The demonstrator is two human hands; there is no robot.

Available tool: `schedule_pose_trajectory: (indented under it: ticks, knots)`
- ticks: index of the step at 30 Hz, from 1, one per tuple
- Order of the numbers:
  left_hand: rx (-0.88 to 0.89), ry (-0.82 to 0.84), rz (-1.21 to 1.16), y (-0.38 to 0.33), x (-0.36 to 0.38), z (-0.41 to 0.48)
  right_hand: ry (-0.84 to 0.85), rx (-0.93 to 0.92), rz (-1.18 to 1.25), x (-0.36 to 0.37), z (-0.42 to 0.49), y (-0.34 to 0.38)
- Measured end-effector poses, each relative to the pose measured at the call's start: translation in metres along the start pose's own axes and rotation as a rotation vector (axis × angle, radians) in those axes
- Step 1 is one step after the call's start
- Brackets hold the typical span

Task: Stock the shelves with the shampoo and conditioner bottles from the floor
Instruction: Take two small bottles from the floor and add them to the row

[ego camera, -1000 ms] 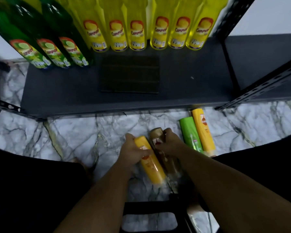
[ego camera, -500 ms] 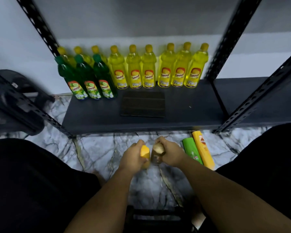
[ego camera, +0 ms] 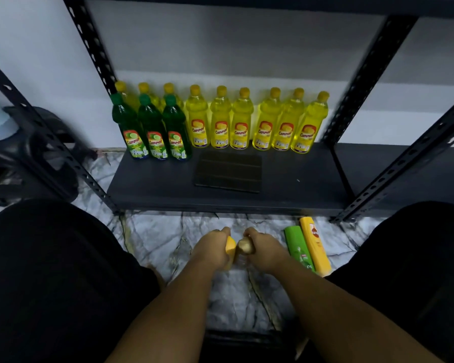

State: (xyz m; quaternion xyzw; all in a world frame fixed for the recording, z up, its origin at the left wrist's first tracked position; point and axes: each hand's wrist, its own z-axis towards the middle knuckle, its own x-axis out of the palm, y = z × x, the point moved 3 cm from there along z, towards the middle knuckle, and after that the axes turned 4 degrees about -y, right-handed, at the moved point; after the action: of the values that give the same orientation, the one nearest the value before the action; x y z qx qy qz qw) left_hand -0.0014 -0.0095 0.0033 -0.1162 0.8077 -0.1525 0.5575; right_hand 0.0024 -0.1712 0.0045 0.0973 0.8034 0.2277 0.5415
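Observation:
My left hand (ego camera: 212, 251) grips a yellow shampoo bottle (ego camera: 230, 248), its end pointing toward the shelf. Right beside it, my right hand (ego camera: 265, 251) grips a brown-gold bottle (ego camera: 244, 246). Both bottles are held side by side above the marble floor (ego camera: 163, 239), in front of the low dark shelf (ego camera: 152, 184). A green bottle (ego camera: 298, 247) and a second yellow bottle (ego camera: 314, 244) lie on the floor to the right of my right hand.
Several yellow dish-soap bottles (ego camera: 243, 127) and three green ones (ego camera: 152, 132) stand along the shelf's back. A flat black mat (ego camera: 228, 171) lies mid-shelf. Black perforated uprights (ego camera: 393, 184) frame the shelf. My dark-clothed knees (ego camera: 50, 271) flank the floor area.
Both hands lifted their bottles off the floor and tipped them upright toward the shelf. The view tilted upward, showing the whole shelf and back wall.

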Motion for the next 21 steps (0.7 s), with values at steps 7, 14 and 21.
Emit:
schedule_pose_trajectory:
  ticks: [7,14,21]
  knots:
    - [-0.069,-0.119,-0.260,0.005,-0.012,0.001,-0.111,0.088,0.177,-0.011,-0.004,-0.001]
    - [-0.076,-0.257,-0.587,-0.004,-0.029,0.002,-0.326,0.234,0.501,-0.029,-0.004,-0.001]
    - [-0.002,-0.449,-1.021,-0.041,-0.107,0.004,-0.594,0.163,1.025,-0.107,-0.011,0.040]
